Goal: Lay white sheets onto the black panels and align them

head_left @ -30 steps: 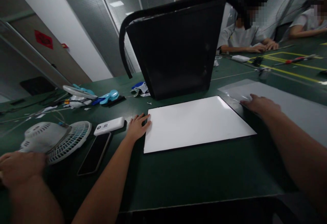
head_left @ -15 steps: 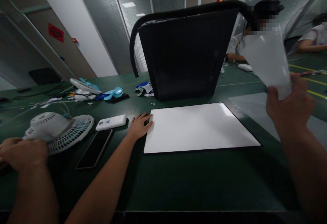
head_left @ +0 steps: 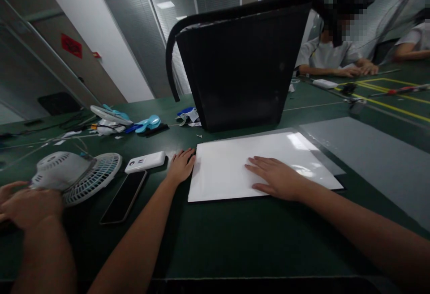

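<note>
From the head camera: the right hand [head_left: 277,180] lay flat, fingers spread, its grip apart, palm down on a clear plastic sheet [head_left: 304,148] that covered the white board [head_left: 221,173]. The board sat on the green worktop [head_left: 251,236], just in front of a big black bag [head_left: 242,66] standing upright. The left hand [head_left: 181,165] rested open at the board's left edge, fingertips touching it, clamped on nothing. Just left of that hand lay a white power bank [head_left: 145,162], and beside it a dark phone [head_left: 124,196] face up. Further left, a small white fan [head_left: 79,175] lay on the worktop, with another person's hand [head_left: 28,206] against it at the frame's edge. Across the worktop, a person in a white shirt [head_left: 327,54] sat with both hands down
</note>
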Motion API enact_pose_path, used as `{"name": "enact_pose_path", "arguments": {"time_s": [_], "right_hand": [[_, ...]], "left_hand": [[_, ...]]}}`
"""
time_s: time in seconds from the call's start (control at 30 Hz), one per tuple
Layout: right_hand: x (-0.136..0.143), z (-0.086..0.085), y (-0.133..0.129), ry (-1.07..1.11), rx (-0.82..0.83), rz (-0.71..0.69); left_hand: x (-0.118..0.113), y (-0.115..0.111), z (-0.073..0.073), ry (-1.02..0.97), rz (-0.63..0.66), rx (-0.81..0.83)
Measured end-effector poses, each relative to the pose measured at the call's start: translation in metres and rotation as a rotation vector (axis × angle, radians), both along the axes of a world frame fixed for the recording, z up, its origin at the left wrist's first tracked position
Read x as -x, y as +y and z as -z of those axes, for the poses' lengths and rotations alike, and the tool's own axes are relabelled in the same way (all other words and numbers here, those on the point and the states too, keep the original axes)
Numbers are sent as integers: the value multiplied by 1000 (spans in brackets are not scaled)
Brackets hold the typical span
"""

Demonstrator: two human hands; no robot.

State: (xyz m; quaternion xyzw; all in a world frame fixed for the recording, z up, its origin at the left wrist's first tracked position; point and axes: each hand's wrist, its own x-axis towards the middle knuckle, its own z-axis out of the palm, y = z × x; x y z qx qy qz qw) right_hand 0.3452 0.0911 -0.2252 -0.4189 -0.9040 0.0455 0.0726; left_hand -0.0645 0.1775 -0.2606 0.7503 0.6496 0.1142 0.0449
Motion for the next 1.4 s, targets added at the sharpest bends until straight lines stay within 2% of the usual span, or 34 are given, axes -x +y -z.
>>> {"name": "enact_pose_path", "arguments": {"time_s": [0.4,0.73,0.97,1.03,1.1,1.23,1.33,1.4], "right_hand": [[15,-5,-13,96,170,-87],[8,-5,-8,92,160,-79],[0,-5,1,61,68,-19],[-16,-8,11,61,0,86],[-44,-14,25,60,-76,271],[-125,-19,48,41,-172,802],[-183,-10,56,40,-137,1186],[-210,2,59,62,-63,1383]], "left_hand": [[-2,-3,-5,7,15,19],[-2,-1,-6,-3,-7,29],[-2,-1,-4,1,-2,17],[-2,-1,-4,3,-3,14],[-2,-1,-4,3,-1,12],[-2,-2,-4,2,2,11],[-2,-2,-4,2,3,11],[-2,-1,-4,2,2,10]]}}
